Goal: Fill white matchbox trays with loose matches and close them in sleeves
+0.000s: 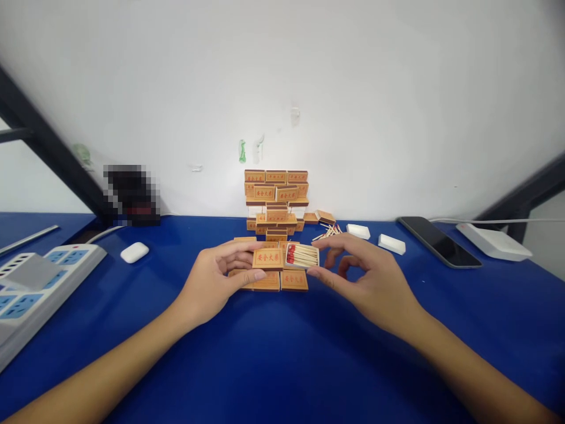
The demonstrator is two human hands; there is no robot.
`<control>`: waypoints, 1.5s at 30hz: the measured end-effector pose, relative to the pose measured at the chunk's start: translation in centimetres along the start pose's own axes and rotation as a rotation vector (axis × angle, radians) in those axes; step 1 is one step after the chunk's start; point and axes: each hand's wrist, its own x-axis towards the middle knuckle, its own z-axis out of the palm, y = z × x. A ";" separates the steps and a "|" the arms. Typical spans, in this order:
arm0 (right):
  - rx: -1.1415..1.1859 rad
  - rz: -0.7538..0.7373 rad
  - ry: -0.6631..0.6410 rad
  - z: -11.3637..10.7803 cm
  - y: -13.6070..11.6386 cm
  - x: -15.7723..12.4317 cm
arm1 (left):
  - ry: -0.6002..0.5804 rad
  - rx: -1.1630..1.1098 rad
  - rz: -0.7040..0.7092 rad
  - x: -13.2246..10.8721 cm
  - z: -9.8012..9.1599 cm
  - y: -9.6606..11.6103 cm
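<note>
My left hand [216, 281] pinches an orange matchbox sleeve [268, 258] between thumb and fingers. Its inner tray [302, 255], full of red-tipped matches, is slid out to the right. My right hand [368, 275] holds the tray's right end with thumb and forefinger. Both hover over a few flat matchboxes [293, 280] lying on the blue table [282, 353]. Behind them stands a stack of several matchboxes [276, 197] against the white wall.
Loose matches [327, 232] and two white trays [391, 243] lie right of the stack. A black phone [438, 241] and white box [493, 242] sit far right. A power strip [39, 282] and white earbud case [135, 252] sit left.
</note>
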 end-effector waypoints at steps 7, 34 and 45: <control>0.052 0.015 -0.003 0.2 -0.4 0.0 | 0.033 -0.095 -0.046 -0.3 0.6 0.8; 0.046 0.039 -0.040 -0.4 -1.0 -0.2 | 0.026 -0.148 -0.054 -0.6 0.4 0.8; -0.123 -0.259 -0.179 -0.7 -0.8 -0.3 | 0.009 -0.169 -0.174 -0.7 0.3 0.1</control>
